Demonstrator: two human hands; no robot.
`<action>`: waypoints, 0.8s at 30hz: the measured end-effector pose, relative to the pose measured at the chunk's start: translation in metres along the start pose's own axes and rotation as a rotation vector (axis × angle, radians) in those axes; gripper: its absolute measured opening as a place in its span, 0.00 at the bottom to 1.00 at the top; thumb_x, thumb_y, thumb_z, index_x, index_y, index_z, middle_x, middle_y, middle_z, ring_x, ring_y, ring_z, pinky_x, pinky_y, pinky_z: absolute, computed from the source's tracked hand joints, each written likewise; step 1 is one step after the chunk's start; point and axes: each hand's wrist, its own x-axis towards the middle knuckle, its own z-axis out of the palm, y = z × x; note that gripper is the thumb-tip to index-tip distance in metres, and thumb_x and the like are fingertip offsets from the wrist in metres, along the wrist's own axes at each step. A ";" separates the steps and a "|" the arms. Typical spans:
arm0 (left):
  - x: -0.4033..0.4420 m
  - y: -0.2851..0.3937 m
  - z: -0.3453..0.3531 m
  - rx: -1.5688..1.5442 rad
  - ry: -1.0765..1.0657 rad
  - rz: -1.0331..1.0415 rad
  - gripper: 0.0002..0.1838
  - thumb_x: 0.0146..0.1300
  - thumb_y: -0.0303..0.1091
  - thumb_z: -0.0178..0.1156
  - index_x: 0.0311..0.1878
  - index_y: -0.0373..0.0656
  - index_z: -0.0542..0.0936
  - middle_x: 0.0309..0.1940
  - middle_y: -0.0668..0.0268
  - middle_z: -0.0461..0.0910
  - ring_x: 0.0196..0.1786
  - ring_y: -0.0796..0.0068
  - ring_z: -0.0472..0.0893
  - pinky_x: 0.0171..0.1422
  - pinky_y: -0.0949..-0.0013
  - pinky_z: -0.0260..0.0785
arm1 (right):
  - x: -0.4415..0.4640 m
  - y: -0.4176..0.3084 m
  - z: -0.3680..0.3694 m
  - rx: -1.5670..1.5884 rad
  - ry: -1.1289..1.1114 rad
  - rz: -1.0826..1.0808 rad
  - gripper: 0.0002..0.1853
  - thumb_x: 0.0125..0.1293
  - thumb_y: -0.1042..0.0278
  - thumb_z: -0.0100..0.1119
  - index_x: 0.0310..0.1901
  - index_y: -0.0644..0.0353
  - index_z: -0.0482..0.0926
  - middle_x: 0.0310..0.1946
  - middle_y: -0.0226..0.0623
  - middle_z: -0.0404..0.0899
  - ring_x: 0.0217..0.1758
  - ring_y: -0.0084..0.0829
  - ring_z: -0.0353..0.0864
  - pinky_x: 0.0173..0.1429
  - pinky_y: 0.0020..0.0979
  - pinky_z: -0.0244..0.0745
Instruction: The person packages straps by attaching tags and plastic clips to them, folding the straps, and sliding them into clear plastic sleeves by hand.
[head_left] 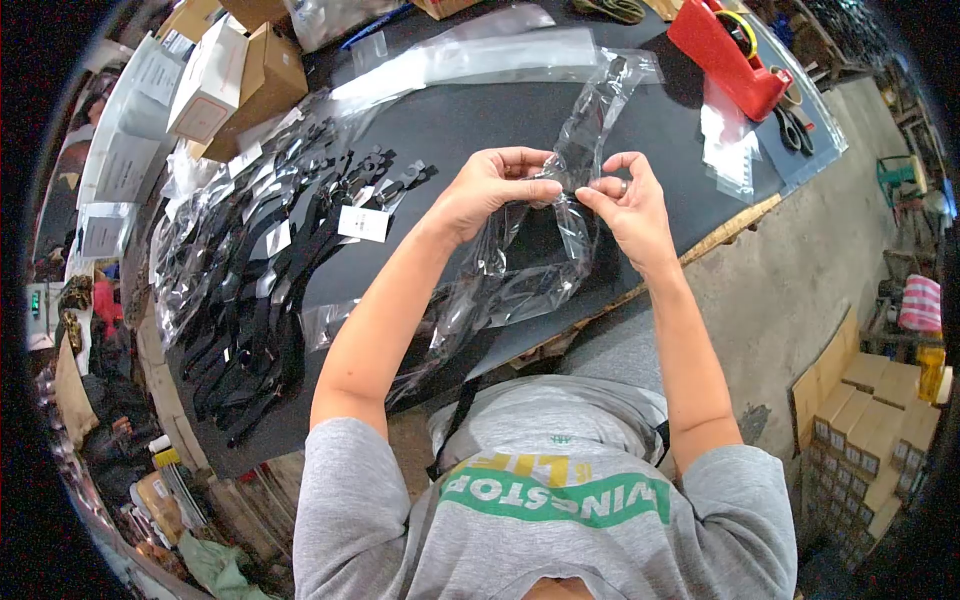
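My left hand [487, 190] is closed in a pinch, thumb against fingers, on crinkled clear plastic bags [578, 140]. Close beside it, my right hand [632, 208] also pinches the plastic between thumb and forefinger, its other fingers curled. The long, narrow plastic runs from my fingertips toward the far side of the dark table [400, 125]. More loose clear plastic [530, 285] hangs and lies below my hands, near the table's front edge. What exactly sits between my fingertips is too small to make out.
Many black straps [270, 300] with white tags, some in plastic, are piled at left. Cardboard boxes [258, 85] stand behind them. A red tape dispenser [725, 60] and black scissors [795, 130] are at far right. Stacked cartons [865, 420] stand on the floor at right.
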 end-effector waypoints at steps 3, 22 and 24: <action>0.001 -0.002 0.003 0.034 0.036 -0.019 0.15 0.51 0.28 0.69 0.43 0.34 0.80 0.35 0.64 0.82 0.35 0.79 0.80 0.45 0.75 0.72 | 0.000 0.002 -0.003 -0.089 -0.019 0.006 0.24 0.58 0.77 0.63 0.51 0.64 0.61 0.33 0.40 0.79 0.36 0.23 0.79 0.38 0.22 0.74; -0.065 0.034 0.085 0.971 0.583 0.908 0.08 0.46 0.23 0.63 0.33 0.41 0.80 0.28 0.61 0.75 0.31 0.61 0.78 0.35 0.65 0.71 | 0.087 -0.174 0.040 -0.559 -0.305 0.069 0.07 0.59 0.66 0.56 0.34 0.60 0.75 0.26 0.31 0.76 0.28 0.24 0.79 0.33 0.27 0.75; -0.073 0.039 0.087 0.974 0.713 0.934 0.08 0.47 0.23 0.63 0.33 0.41 0.79 0.27 0.62 0.74 0.28 0.62 0.77 0.34 0.64 0.71 | 0.066 -0.206 0.060 -0.677 -0.252 0.003 0.12 0.60 0.67 0.52 0.44 0.64 0.74 0.27 0.33 0.77 0.33 0.27 0.82 0.36 0.28 0.77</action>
